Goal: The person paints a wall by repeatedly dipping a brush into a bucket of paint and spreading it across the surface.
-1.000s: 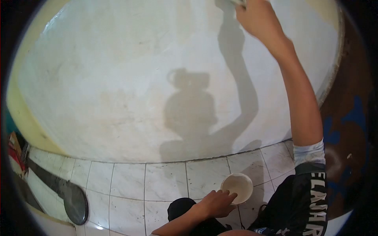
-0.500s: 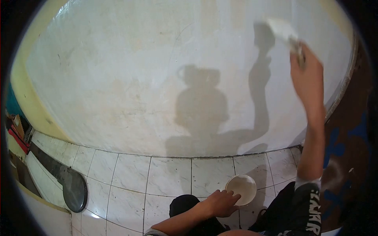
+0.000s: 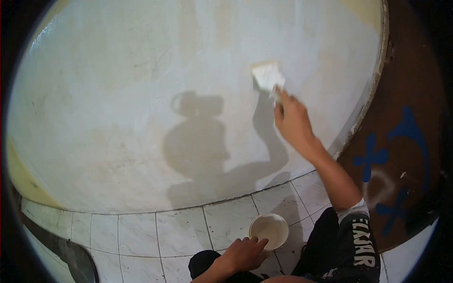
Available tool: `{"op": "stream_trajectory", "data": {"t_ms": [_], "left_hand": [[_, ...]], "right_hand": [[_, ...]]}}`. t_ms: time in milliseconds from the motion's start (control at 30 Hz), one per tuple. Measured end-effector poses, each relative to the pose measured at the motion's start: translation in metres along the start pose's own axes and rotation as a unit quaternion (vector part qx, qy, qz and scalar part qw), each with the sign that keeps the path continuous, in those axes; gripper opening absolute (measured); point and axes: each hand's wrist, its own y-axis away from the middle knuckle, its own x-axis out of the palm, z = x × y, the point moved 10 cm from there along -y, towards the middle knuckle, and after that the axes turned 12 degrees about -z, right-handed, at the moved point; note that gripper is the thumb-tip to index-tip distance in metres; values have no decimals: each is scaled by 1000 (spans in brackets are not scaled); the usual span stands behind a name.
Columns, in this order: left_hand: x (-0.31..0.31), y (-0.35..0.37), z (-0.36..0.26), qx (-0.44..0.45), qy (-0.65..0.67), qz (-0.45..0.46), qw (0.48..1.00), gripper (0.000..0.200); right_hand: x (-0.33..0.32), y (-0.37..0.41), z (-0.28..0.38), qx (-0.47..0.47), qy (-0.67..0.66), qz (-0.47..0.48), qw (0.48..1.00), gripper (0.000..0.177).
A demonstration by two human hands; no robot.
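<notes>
My right hand (image 3: 295, 117) is closed round the handle of a wide paintbrush (image 3: 269, 77). Its broad, white-coated head is at the wall (image 3: 118, 141), with the bristle tips toward the upper left. The wall carries patchy white paint over a yellowish base. Low in front of me, my left hand (image 3: 243, 254) grips the near left rim of a small round paint bucket (image 3: 286, 231), its fingertips over the edge. Pale, whitish stuff shows inside the bucket. The left thumb is hard to make out.
White tiled floor (image 3: 181, 231) meets the wall's lower edge. A brown panel with blue shapes (image 3: 370, 158) stands at the right. A dark, long flat object (image 3: 80, 259) lies at lower left. My shadow falls across the wall.
My right hand has brought the paintbrush down and left, to the wall. The view has turned to the right. My left hand stays at the bucket's rim.
</notes>
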Motion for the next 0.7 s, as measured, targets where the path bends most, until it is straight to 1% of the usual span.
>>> {"op": "stream_trajectory", "data": {"t_ms": [33, 100, 133, 200, 233, 300, 333, 400, 433, 467, 533, 600, 633, 700], "left_hand": [[-2, 0, -2, 7, 1, 3, 1000, 46], [-5, 0, -3, -3, -1, 18, 1000, 49], [-7, -1, -6, 4, 1, 22, 1000, 49], [-7, 1, -5, -5, -7, 28, 1000, 51], [-7, 1, -5, -1, -8, 29, 1000, 51], [-5, 3, -7, -2, -6, 21, 1000, 51], [-5, 2, -9, 0, -6, 23, 1000, 51], [-3, 2, -7, -26, -8, 53, 998, 50], [-3, 2, -8, -24, -10, 55, 998, 50], [-4, 1, -7, -25, -14, 48, 998, 49], [-6, 0, -9, -24, -19, 45, 999, 48], [-10, -2, -12, -29, -12, 45, 998, 47], [-7, -2, -11, -28, -11, 51, 998, 47], [-6, -4, -10, -22, -23, 29, 999, 46]], "right_hand": [[3, 19, -5, 10, 4, 31, 999, 42], [9, 55, -17, 67, 14, 140, 988, 41], [2, 58, -20, 70, 22, 139, 988, 41], [0, 76, -35, 127, 11, 241, 962, 36], [-6, 71, -45, 129, 14, 239, 962, 36], [-12, 42, -59, 73, 28, 251, 965, 33], [-16, 16, -64, 68, 48, 244, 966, 31], [-26, -49, -71, 55, 79, 240, 966, 28], [-41, -77, -66, 35, 57, 195, 979, 27], [-52, -97, -56, 34, 89, 183, 978, 28], [-74, -128, -39, -22, 81, 115, 990, 27], [-96, -152, -28, -37, 79, 73, 994, 29], [-102, -161, -26, -33, 82, 75, 993, 29], [-123, -175, -35, 55, 60, 21, 996, 30]]}}
